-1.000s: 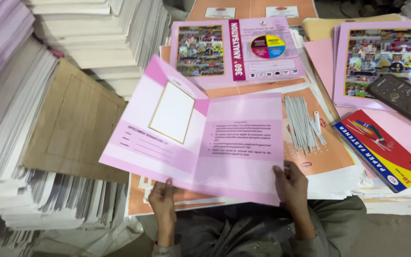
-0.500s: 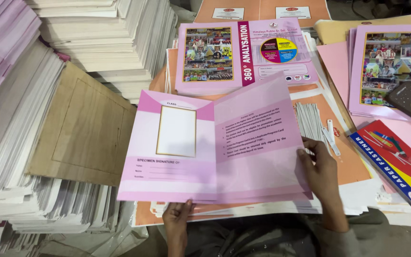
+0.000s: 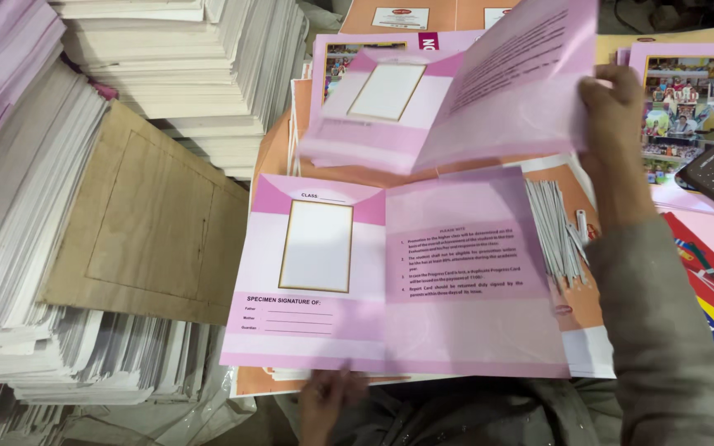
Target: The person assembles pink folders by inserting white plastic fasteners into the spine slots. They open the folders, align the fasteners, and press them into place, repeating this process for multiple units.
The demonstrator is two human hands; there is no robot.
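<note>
At nine o'clock lie one brown cardboard sheet [image 3: 146, 223] and white paper stacks [image 3: 183, 58], too many to count. My left hand [image 3: 328, 400], at six o'clock, fingers loosely spread, touches the near edge of the flat pink card [image 3: 398, 272]. Half a second ago only one open card showed; now there are two, since my right hand [image 3: 613, 124] has lifted the upper pink card [image 3: 464, 99] toward one o'clock, pinched at its right edge. So sheets are coming off the pile singly. One bundle of white strips [image 3: 559, 235] lies at three o'clock.
</note>
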